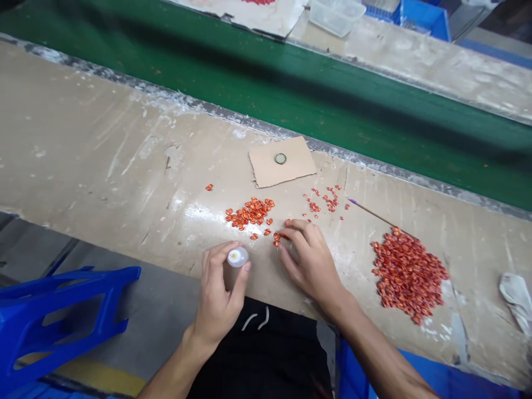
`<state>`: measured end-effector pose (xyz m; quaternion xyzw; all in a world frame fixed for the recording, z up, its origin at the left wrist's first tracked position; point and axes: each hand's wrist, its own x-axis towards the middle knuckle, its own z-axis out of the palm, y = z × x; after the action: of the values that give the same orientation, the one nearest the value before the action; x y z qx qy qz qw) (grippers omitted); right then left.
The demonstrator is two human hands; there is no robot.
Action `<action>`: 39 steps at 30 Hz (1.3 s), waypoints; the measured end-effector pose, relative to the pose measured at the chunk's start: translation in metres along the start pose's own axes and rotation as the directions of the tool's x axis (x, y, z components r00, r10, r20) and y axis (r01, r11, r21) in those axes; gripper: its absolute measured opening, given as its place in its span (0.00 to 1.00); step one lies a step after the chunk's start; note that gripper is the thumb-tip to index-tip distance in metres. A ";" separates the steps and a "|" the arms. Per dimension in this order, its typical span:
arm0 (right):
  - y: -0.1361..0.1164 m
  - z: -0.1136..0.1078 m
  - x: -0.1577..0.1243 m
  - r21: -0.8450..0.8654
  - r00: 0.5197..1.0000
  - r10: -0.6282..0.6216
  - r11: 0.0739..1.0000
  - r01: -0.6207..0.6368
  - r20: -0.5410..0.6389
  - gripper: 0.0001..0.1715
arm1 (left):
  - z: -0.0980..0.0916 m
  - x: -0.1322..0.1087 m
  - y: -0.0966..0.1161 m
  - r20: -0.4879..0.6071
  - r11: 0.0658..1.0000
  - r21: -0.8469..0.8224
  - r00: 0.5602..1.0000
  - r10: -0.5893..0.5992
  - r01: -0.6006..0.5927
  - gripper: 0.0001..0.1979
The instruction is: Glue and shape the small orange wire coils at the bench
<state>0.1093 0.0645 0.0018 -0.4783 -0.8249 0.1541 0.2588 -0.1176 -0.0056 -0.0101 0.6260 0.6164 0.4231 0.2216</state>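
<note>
Work looking early, with plenty lying loose

From my distant seat I am seeing the left hand (219,293) holding a small bottle (238,256), thumb and fingers clamping its sides, its white top facing up toward the camera. The right hand (311,261) is reaching over the table (103,138), fingers bent; its thumb and forefinger are sitting close together at a few orange pieces (276,243), and I am unable to tell whether they are gripping one or only touching it.

More such pieces are lying in groups. A small heap (251,213) is resting just beyond and between the two sets of fingers, and a stray bit (209,187) is sitting ahead of the left fingertips. A thin scattering (331,206) is lying ahead and right of the right fingertips. Well to the right of that hand the largest heap (407,274) is sitting, a thin stick (374,214) reaching its far edge. Beyond both hands a bottle cap (280,158) is lying on a piece of cardboard (265,170).

On progress, I am judging that little is standing done: some pieces are lying apart from the largest heap, most are lying in it with no finger touching them, and I am seeing no finished article near the fingers.
</note>
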 end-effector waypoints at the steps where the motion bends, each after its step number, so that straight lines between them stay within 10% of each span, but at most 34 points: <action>1: 0.001 0.001 0.002 0.004 1.000 -0.007 1.000 0.007 0.011 0.19 | 0.002 -0.002 0.003 0.021 1.000 -0.009 1.000 0.000 0.000 0.29; 14: 0.021 -0.009 -0.031 -0.017 0.984 -0.137 0.990 0.140 0.110 0.28 | 0.012 -0.014 0.012 0.113 0.995 -0.088 0.992 0.062 -0.052 0.25; 25: -0.019 -0.035 -0.080 0.394 0.984 0.149 0.902 -0.177 0.099 0.43 | 0.036 -0.004 0.060 0.280 0.904 -0.424 0.942 0.186 -0.053 0.21; 31: 0.010 -0.040 -0.070 0.534 0.853 0.521 0.729 -0.428 -0.028 0.31 | 0.057 0.013 0.042 0.231 0.971 0.130 0.958 0.168 -0.201 0.25; 39: 0.038 -0.027 -0.037 0.621 0.858 0.513 0.674 -0.399 -0.006 0.22 | 0.080 0.024 0.030 0.243 0.845 0.393 0.927 0.284 -0.362 0.23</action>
<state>0.1666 0.0515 -0.0050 -0.5742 -0.5592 0.4230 0.4227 -0.0384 0.0327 -0.0235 0.7893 0.5577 0.2506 0.0563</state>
